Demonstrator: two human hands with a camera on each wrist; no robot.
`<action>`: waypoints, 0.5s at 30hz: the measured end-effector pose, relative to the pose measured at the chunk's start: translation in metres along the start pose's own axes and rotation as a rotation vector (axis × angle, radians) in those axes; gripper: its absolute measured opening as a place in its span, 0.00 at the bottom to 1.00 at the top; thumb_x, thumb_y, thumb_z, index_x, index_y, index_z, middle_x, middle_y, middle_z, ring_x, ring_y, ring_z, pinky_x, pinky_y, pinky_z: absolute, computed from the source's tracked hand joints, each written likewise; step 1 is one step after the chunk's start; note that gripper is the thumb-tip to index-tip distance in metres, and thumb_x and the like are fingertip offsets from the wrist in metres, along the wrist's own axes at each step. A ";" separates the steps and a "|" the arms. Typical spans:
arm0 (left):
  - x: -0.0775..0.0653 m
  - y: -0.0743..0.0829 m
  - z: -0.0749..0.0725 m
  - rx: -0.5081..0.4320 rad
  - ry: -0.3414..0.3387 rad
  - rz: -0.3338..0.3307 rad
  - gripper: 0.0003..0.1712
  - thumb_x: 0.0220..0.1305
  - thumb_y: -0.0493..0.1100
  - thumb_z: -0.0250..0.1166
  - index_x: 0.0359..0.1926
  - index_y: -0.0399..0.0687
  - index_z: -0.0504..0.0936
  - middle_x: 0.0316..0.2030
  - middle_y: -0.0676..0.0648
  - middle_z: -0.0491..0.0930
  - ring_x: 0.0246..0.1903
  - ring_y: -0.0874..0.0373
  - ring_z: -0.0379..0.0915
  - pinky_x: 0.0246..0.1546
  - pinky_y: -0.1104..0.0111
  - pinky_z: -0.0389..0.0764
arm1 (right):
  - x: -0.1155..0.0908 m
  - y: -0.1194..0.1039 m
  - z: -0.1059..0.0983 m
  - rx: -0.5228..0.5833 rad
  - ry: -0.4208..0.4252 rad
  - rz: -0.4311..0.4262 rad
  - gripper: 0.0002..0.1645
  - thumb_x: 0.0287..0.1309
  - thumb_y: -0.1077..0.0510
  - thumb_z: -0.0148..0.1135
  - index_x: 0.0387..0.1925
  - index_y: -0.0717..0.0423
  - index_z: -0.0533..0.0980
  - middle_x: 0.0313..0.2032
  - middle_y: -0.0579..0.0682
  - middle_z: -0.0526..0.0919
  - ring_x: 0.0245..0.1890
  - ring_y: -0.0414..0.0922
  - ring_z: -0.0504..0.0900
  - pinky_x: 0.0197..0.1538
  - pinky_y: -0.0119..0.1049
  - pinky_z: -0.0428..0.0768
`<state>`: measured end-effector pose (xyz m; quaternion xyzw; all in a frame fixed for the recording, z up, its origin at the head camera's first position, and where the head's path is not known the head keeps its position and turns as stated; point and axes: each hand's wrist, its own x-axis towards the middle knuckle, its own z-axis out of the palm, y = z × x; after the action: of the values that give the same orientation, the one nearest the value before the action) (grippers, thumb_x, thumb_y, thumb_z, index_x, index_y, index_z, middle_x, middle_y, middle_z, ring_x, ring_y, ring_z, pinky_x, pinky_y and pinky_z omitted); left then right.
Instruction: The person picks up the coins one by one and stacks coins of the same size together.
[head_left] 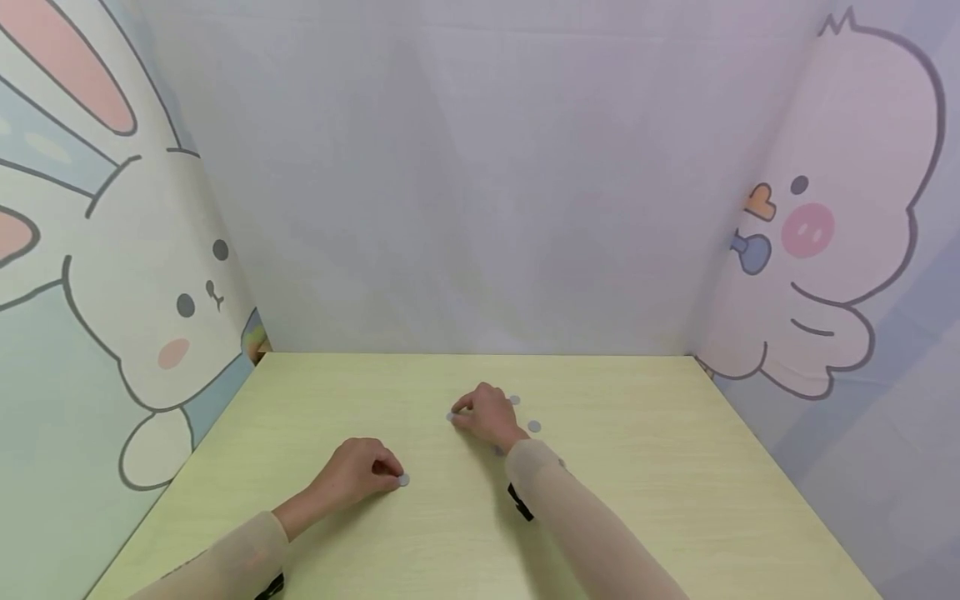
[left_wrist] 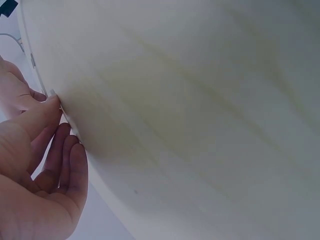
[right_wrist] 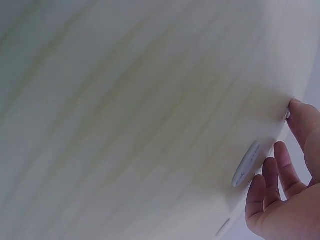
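On the left of the table, my left hand (head_left: 358, 471) pinches a small round pale grey disc (head_left: 404, 480) by its edge, close over the tabletop. In the left wrist view the thumb tip overlaps most of this disc (left_wrist: 51, 93). Farther forward, my right hand (head_left: 489, 415) has another such disc (head_left: 450, 416) between thumb and forefinger. Only a sliver of that disc (right_wrist: 288, 114) shows in the right wrist view. A loose disc (right_wrist: 246, 164) lies flat beside the other fingers of the right hand.
More discs lie around the right hand and forearm: one behind it (head_left: 514, 400), one to its right (head_left: 534, 426), and one partly hidden by the sleeve (head_left: 561, 462). The pale wooden table (head_left: 630, 392) ends at a printed cloth (head_left: 480, 183) on three sides.
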<state>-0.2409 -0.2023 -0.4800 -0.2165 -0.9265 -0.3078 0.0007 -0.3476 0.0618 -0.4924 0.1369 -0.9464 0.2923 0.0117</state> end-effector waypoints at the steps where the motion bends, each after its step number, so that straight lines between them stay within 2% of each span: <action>1: 0.000 0.000 0.000 0.000 0.000 0.002 0.04 0.59 0.46 0.82 0.34 0.57 0.93 0.31 0.62 0.84 0.33 0.66 0.76 0.36 0.71 0.76 | 0.000 0.000 0.000 0.000 0.002 -0.003 0.07 0.62 0.48 0.78 0.41 0.40 0.92 0.48 0.49 0.86 0.50 0.49 0.84 0.54 0.45 0.82; 9: 0.000 0.000 -0.001 -0.011 0.005 0.008 0.04 0.59 0.45 0.82 0.34 0.57 0.93 0.31 0.62 0.85 0.33 0.65 0.77 0.36 0.71 0.77 | -0.005 0.001 -0.004 -0.040 -0.023 -0.030 0.07 0.63 0.46 0.78 0.40 0.40 0.93 0.49 0.48 0.90 0.51 0.48 0.85 0.51 0.44 0.83; 15: 0.000 -0.001 0.000 -0.015 -0.001 0.000 0.04 0.60 0.46 0.81 0.34 0.57 0.93 0.31 0.62 0.84 0.33 0.67 0.76 0.36 0.71 0.77 | -0.013 0.003 -0.008 -0.032 -0.054 -0.064 0.07 0.62 0.48 0.78 0.39 0.43 0.92 0.46 0.47 0.87 0.49 0.47 0.82 0.57 0.48 0.79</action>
<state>-0.2410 -0.2033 -0.4806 -0.2165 -0.9242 -0.3144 -0.0016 -0.3367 0.0719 -0.4884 0.1749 -0.9461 0.2727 -0.0023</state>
